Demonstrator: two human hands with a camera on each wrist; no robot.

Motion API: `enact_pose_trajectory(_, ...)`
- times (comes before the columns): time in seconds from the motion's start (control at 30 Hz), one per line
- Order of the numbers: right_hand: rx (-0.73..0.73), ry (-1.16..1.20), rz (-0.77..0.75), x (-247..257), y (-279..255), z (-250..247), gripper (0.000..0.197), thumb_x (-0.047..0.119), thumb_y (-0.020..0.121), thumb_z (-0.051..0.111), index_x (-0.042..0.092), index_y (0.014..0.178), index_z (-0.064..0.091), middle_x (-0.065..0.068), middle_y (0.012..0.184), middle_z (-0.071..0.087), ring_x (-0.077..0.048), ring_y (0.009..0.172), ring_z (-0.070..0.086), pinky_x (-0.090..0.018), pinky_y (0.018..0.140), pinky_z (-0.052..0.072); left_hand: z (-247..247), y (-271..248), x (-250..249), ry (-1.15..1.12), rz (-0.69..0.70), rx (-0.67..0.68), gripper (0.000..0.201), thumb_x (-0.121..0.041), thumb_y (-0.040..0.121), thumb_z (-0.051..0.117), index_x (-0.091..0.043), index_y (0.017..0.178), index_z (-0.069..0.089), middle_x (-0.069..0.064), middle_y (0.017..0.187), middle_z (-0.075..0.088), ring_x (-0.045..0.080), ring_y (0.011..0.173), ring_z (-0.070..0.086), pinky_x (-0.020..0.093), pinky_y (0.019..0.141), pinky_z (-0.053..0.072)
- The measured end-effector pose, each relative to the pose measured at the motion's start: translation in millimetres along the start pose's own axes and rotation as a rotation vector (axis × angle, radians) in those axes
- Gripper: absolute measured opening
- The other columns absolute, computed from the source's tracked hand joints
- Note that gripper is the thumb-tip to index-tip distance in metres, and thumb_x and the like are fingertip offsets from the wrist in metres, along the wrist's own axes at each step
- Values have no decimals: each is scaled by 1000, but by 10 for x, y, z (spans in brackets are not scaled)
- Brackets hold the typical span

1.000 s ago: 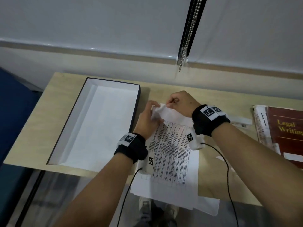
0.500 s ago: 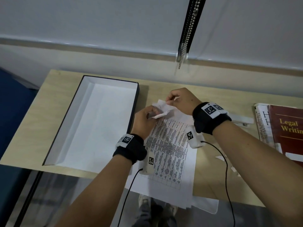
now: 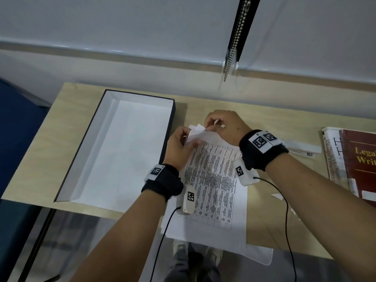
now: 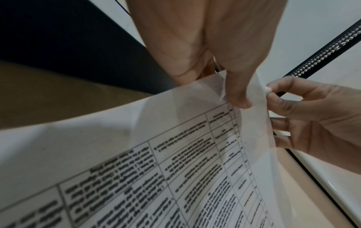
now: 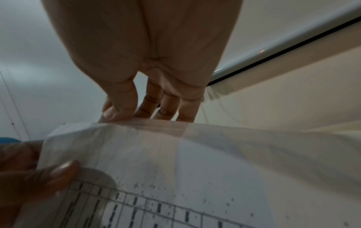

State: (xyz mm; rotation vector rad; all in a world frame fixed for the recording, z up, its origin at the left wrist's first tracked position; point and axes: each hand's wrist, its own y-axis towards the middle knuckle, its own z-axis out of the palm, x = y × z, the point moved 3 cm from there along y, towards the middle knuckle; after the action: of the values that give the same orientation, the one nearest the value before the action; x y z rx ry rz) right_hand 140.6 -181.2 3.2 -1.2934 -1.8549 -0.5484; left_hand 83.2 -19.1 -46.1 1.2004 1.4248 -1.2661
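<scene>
The far edge of the printed sheet was pinched by both hands. Its far left corner was held between the thumb and curled fingers of the left hand. The same edge was gripped just to the right by the right hand, with the thumb laid on the upper face and the fingers tucked behind. The two hands were set close together, and the strip of paper between them was lifted and bent up off the pages below. The rest of the sheet, printed with a ruled table of small text, was left lying flat on a stack of white paper. This stack was laid on the wooden table, with its near end hung over the table's near edge. Just left of the stack an open box, dark outside and white inside, was placed. Well to the right, a red book lettered "Legal Writing" was seen on top of a handbook. A bead chain was hung against the far wall.
</scene>
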Motion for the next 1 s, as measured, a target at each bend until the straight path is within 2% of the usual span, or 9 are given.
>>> enact_pose_trajectory(0.13,53,-43,7,2,41,79,5,6,79,70,11,79,71,-4,83,67,-24,82,63,-26,73,48,24,-15,5,-61,-57,-31,45,-36,57,86,-26,86,53,10,84,56,21,78,54,40,72,46)
enact_pose_trajectory(0.27,107,-62,38,61,83,106,4,13,80,72,11,82,74,-5,87,71,-19,78,62,-28,76,50,22,-12,10,-30,-63,-54,35,-24,68,84,-24,88,55,22,94,62,39,86,63,53,82,54)
enact_pose_trajectory(0.47,5,75,150,-58,-79,12,27,20,82,69,27,109,68,3,83,66,-14,73,59,-27,75,49,0,51,13,-15,-12,-134,35,-12,77,80,-13,95,51,10,80,58,19,71,54,20,60,46)
enact_pose_trajectory(0.6,-307,235,444,-460,-496,-186,62,35,72,79,29,128,52,-1,115,62,-16,106,56,-30,89,43,-43,90,-22,-8,2,-158,48,-16,76,81,-15,113,50,-4,96,58,3,81,54,19,77,45)
enact_pose_trajectory(0.7,-488,574,617,-593,-787,-173,80,15,72,81,20,140,38,-6,142,45,-22,130,43,-26,94,38,-69,126,-25,-16,-42,-130,33,-19,78,81,-19,104,61,-6,88,65,6,73,56,22,74,48)
enact_pose_trajectory(0.77,-488,769,638,-649,-857,-82,77,2,70,79,11,137,41,-11,136,53,-24,121,51,-17,84,49,-80,130,-62,-3,-40,-101,14,-22,78,80,-22,80,66,-15,65,64,4,61,53,21,62,47)
enact_pose_trajectory(0.83,-441,870,625,-703,-879,6,72,3,62,82,6,127,51,-9,117,66,-25,112,60,-17,73,56,-110,132,-63,-66,-53,-95,17,-28,77,80,-16,74,68,0,69,69,13,67,57,33,66,52)
enact_pose_trajectory(0.9,-371,881,629,-758,-904,70,67,12,56,86,8,118,62,-5,110,72,-23,108,65,-31,90,54,-145,121,-73,-149,-52,-104,21,-31,78,77,-12,80,68,17,86,71,22,80,61,48,81,54)
enact_pose_trajectory(1.0,-339,871,634,-732,-961,90,47,10,68,80,5,112,66,-5,112,70,-14,101,66,-38,103,43,-156,89,-122,-162,-92,-73,10,-23,89,69,-13,89,68,11,93,70,24,87,63,47,86,54)
